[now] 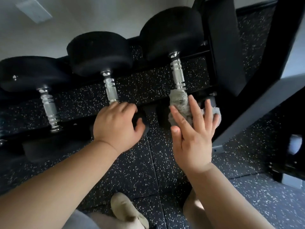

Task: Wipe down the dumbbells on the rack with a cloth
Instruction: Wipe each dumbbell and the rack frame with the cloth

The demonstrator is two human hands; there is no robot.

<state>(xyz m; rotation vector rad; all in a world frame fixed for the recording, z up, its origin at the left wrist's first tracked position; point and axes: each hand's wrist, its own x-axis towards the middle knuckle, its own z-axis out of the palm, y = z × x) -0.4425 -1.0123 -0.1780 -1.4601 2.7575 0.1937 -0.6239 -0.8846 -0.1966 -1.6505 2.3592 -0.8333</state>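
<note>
Three black dumbbells with knurled chrome handles lie side by side on a low black rack (189, 55): a left dumbbell (49, 104), a middle dumbbell (110, 90) and a right dumbbell (177, 75). A fluffy grey cloth (179, 101) is wrapped around the near end of the right dumbbell's handle and spills over its near head. My right hand (192, 131) lies flat on that cloth with fingers spread. My left hand (118, 124) cups the near black head of the middle dumbbell, which it mostly hides.
Black speckled rubber flooring (148, 171) runs under the rack. A black upright of the rack (219, 38) and a grey angled frame (257, 103) stand at the right. A white wall is behind. My knees and a beige shoe (127, 210) are at the bottom.
</note>
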